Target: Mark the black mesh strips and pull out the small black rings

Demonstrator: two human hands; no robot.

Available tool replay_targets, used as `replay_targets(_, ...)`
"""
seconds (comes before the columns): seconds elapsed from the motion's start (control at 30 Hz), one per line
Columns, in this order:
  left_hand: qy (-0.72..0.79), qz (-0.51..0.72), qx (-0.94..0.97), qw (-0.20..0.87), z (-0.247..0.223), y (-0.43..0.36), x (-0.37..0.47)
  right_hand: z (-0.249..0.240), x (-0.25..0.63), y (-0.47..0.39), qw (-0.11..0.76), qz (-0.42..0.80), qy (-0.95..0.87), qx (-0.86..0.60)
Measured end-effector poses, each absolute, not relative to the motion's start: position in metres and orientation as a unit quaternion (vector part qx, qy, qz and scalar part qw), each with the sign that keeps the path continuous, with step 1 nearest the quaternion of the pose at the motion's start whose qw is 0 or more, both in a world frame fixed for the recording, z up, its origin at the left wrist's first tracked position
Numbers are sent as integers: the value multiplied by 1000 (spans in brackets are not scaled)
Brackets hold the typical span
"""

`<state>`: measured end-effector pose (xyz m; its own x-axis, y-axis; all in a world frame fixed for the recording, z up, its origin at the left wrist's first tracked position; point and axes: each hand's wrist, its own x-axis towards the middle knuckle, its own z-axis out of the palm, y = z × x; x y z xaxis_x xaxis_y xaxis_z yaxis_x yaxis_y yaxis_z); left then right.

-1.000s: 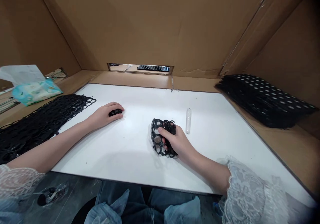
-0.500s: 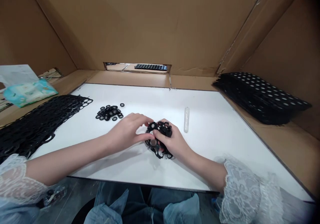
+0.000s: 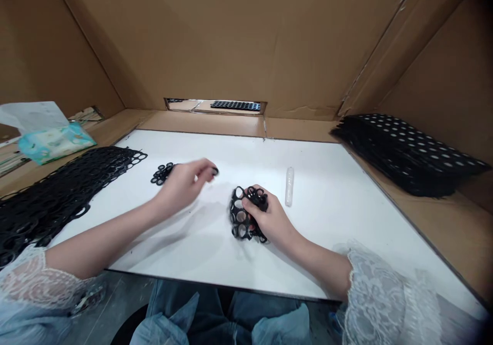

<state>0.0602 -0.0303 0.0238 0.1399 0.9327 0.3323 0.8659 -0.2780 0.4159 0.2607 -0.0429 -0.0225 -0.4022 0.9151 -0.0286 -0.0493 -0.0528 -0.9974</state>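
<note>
Between the fingertips of my left hand (image 3: 188, 180) is a small black ring (image 3: 214, 171), held above the white board. A pile of black rings (image 3: 162, 173) lies just beyond that hand, which hides part of it. My right hand (image 3: 271, 214) is closed around a crumpled black sheet full of round holes (image 3: 241, 215), its thumb pressed on top. Some holes of this sheet look bare, while others seem to have pale discs in them. The underside of the sheet and most fingers of my right hand are hidden.
A clear tube (image 3: 289, 186) lies right of my right hand. Flattened holed black sheets (image 3: 73, 186) are heaped at the left, near a tissue pack (image 3: 57, 142). A stack of black perforated sheets (image 3: 408, 155) stands at the right. Cardboard walls (image 3: 231, 42) surround the white board (image 3: 327, 242).
My left hand has moved left and up, away from the crumpled sheet, with a black ring in its fingers. My right hand keeps its hold in nearly the same place.
</note>
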Motion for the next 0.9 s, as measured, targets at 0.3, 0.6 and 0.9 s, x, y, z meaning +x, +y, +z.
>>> replay_targets(0.3, 660, 83, 746, -35, 13, 9, -51, -28, 262, -41, 390, 635, -547, -382)
replay_targets(0.6, 523, 74, 849, -17, 11, 15, -5, -27, 261, -40, 395, 635, -531, -399)
replay_targets(0.9, 540, 25, 840, 42, 7, 22, -17, -22, 260, -39, 379, 672, -488, -408)
